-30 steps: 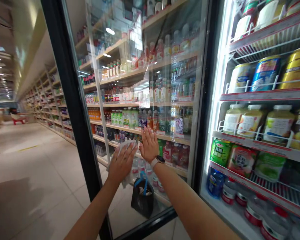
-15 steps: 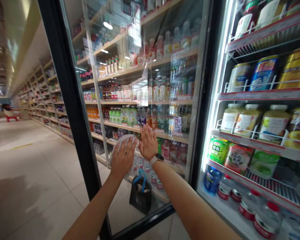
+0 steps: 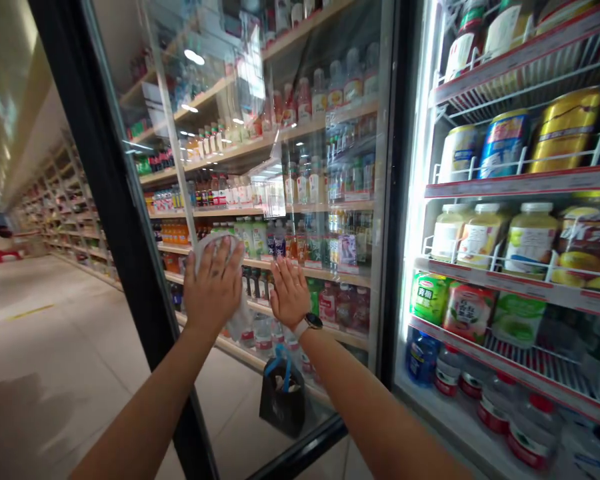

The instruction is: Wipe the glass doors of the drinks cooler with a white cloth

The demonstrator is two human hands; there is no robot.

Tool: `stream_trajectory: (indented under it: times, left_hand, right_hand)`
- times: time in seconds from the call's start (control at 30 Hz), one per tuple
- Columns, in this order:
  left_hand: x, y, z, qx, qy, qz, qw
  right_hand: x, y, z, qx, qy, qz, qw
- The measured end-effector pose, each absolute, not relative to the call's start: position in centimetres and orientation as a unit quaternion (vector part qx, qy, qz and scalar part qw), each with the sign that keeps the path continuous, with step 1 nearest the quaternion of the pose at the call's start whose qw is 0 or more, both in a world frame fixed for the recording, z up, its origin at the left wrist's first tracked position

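Observation:
My left hand (image 3: 213, 288) lies flat over a crumpled white cloth (image 3: 239, 315), holding it against the glass door (image 3: 300, 150) of a drinks fridge. The cloth shows around the fingers and below the palm. To its right, my right hand (image 3: 290, 291) rests palm-forward on the same pane, fingers stretched out and nothing in them. A watch (image 3: 310, 323) with a light strap is on that wrist. The door stands swung out, with a black frame (image 3: 105, 167) on its left side.
On the right, the fridge's wire shelves (image 3: 505, 185) hold bottles, cans and cartons. Shelves of drinks show in the pane. A dark bag (image 3: 283, 403) with blue on top appears through the glass low down. Tiled floor (image 3: 75, 373) and a long aisle of shelves (image 3: 70, 200) lie left.
My left hand has moved left and up across the glass with the cloth. My right hand has stayed near the same place on the pane. The view has shifted slightly.

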State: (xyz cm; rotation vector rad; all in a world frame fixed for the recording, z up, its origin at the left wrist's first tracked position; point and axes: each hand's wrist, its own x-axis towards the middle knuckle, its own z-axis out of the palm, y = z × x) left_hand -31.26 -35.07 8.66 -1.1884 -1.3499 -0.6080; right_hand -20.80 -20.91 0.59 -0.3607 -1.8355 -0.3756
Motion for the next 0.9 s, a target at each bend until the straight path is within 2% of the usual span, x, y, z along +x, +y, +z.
stream_trajectory:
  times: [0.1, 0.3, 0.4, 0.5, 0.67, 0.73, 0.8, 0.9]
  left_hand:
    - [-31.1, -35.4, 6.7, -0.487, -0.579, -0.252, 0.604]
    - [-31.2, -38.5, -2.2, -0.455, -0.627, -0.209, 0.597]
    - [-31.3, -39.5, -5.0, -0.430, -0.640, -0.212, 0.600]
    - [-31.5, -39.3, -3.3, -0.415, -0.635, -0.214, 0.615]
    - [-31.4, -37.5, 6.5, -0.375, -0.632, -0.288, 0.614]
    - [-31.4, -37.1, 8.9, -0.366, -0.635, -0.306, 0.608]
    - [-31.4, -36.9, 9.1, -0.369, -0.631, -0.312, 0.606]
    - [-31.6, -37.2, 5.5, -0.380, -0.625, -0.299, 0.614]
  right_hand:
    - [-20.7, -21.0, 0.6, -0.154, -0.791, -0.154, 0.572]
    - [-20.6, -21.0, 0.3, -0.121, -0.765, -0.145, 0.615]
    - [-20.7, -21.0, 0.2, -0.114, -0.763, -0.136, 0.621]
    - [-20.7, -21.0, 0.1, -0.112, -0.764, -0.130, 0.622]
    - [-20.8, -21.1, 0.1, -0.110, -0.757, -0.134, 0.630]
    - [-20.8, -21.1, 0.1, -0.112, -0.758, -0.133, 0.629]
    - [-20.8, -21.1, 0.1, -0.116, -0.761, -0.131, 0.624]
    - [-20.9, -21.1, 0.0, -0.118, -0.764, -0.135, 0.620]
